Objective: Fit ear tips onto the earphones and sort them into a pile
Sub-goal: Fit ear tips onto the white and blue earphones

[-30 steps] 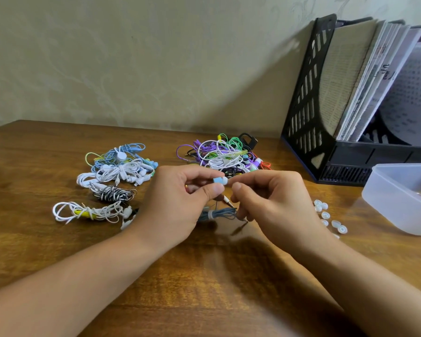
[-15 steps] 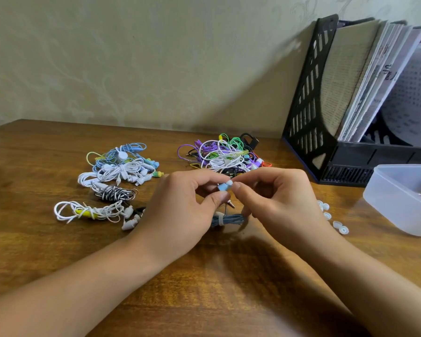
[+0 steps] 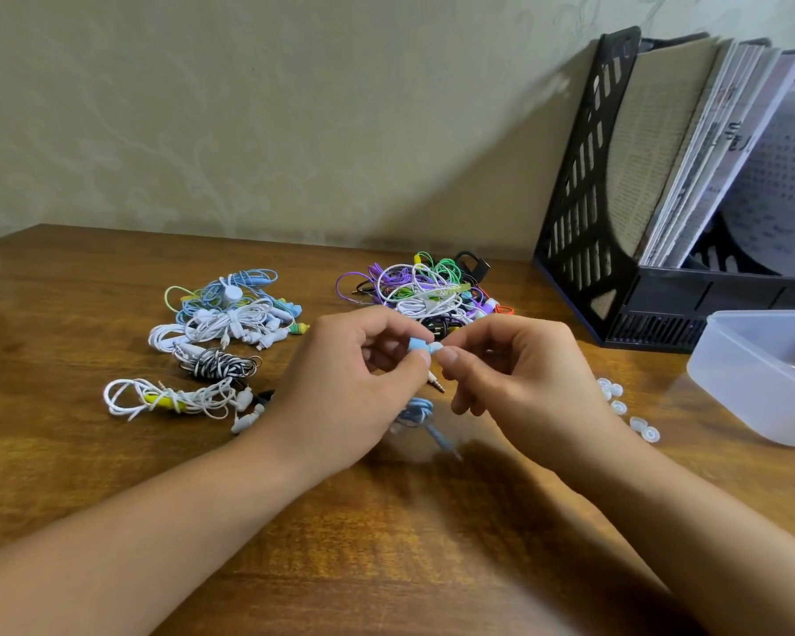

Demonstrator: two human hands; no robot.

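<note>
We see both forearms reaching in from the near edge over the wooden table point(image 3: 386, 566), and the hands meet above its middle. Our left hand point(image 3: 345, 392) pinches a light blue earbud point(image 3: 417, 345) between thumb and curled fingers, and our right hand point(image 3: 519, 383) pinches a pale ear tip point(image 3: 436, 347) at the earbud's end, the two thumb tips almost touching. Whether the tip is fully seated on the earbud we cannot tell. Below the earbud hang its metal jack plug point(image 3: 437, 384) and its bundled blue cable point(image 3: 416, 413), which is blurred just above the table. To the right of the earbud, past the right hand, a few loose white ear tips point(image 3: 625, 408) lie on the wood, and just beyond them stands a translucent plastic container point(image 3: 762, 374). To the left of the earbud lies a pile of coiled earphones point(image 3: 212, 342), white, blue and black-and-white, spread across the table. Behind the earbud, farther from us, sits a tangled heap of purple, green and white earphones point(image 3: 425, 291). Far to the right of the earbud, against the pale wall point(image 3: 294, 107), a black file rack point(image 3: 584, 213) holds leaning booklets and papers point(image 3: 707, 144).
</note>
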